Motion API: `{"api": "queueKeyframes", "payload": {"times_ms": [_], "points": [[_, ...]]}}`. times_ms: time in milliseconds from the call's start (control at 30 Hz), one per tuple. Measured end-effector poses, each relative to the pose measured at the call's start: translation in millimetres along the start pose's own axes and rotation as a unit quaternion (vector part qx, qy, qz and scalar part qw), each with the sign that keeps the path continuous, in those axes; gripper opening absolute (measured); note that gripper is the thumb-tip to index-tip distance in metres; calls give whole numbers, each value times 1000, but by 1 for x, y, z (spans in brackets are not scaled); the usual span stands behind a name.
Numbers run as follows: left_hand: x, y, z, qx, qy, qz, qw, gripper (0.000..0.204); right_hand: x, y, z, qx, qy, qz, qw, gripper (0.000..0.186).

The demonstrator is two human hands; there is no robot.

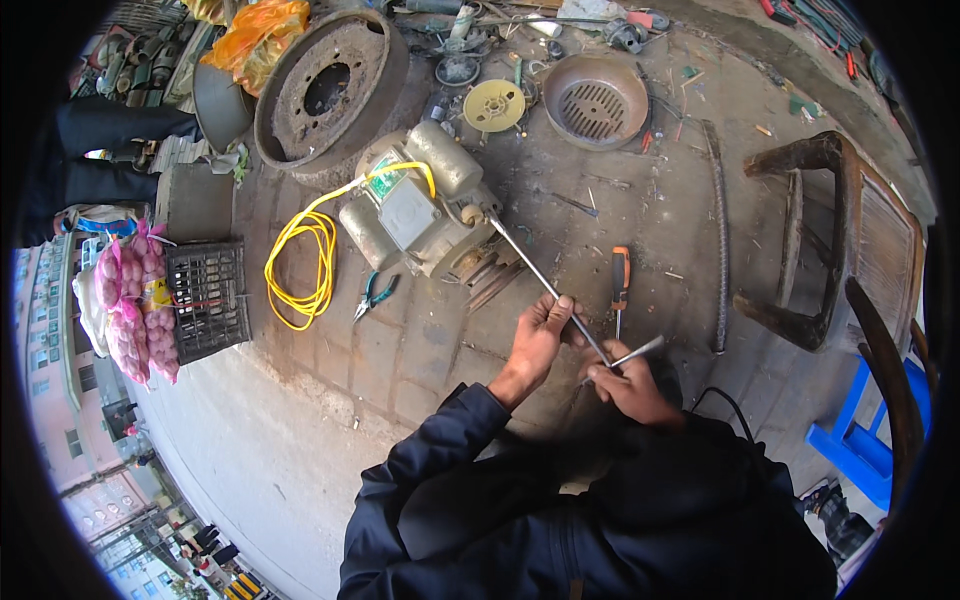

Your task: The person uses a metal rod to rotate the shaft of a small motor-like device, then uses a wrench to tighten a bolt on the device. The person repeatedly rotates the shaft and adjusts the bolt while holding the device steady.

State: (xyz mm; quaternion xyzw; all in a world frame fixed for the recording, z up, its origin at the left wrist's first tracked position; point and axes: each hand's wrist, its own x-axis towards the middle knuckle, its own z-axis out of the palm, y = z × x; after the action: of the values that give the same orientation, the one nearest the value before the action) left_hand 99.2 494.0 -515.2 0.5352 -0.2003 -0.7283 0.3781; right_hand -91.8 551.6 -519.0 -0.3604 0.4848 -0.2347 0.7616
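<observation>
A grey electric motor [408,212] with two rounded side housings and a pulley lies on the paving in front of me. A long metal rod [528,262] slants from the motor's right side back to my hands. My left hand [541,338] is closed around the rod partway along. My right hand [632,388] is closed at the rod's near end, gripping a metal bar [640,351] with a flared end that lies crosswise to it. I cannot tell whether bar and rod are joined. Yellow cable [322,262] runs from the motor into a loose coil.
Pliers [372,296] and a screwdriver [620,280] lie close by. Farther off are a wheel rim [290,130], a yellow disc [494,106] and a slotted metal bowl [553,100]. Right are a ribbed steel bar [720,240], a wooden chair [850,245] and a blue stool [850,440]; left, a black crate [208,300].
</observation>
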Motion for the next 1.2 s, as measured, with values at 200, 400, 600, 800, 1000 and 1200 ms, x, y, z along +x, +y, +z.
{"api": "queueKeyframes", "payload": {"times_ms": [200, 400, 600, 800, 1000, 1200], "points": [[2, 2, 3, -54, 7, -27, 998, 26, -7, -16, -7, -420, 147, -223, 868, 41], [3, 1, -2, -40, -19, -9, 999, 27, -25, -10, -28, 238, 100, 222, 940, 25], [2, 1, 2, -65, -62, 28, 996, 31, -16, -22, -26, 141, 77, -157, 975, 44], [-6, 5, 8, -222, -33, -36, 974, 26, -34, -24, -25, 401, -109, 66, 907, 59], [-7, 1, 10, -365, -37, -52, 929, 14, -13, 9, -33, 505, -318, 145, 789, 50], [-2, -2, 10, -378, -33, -43, 924, 16, -19, -1, -20, 351, -41, 84, 932, 39]]}}
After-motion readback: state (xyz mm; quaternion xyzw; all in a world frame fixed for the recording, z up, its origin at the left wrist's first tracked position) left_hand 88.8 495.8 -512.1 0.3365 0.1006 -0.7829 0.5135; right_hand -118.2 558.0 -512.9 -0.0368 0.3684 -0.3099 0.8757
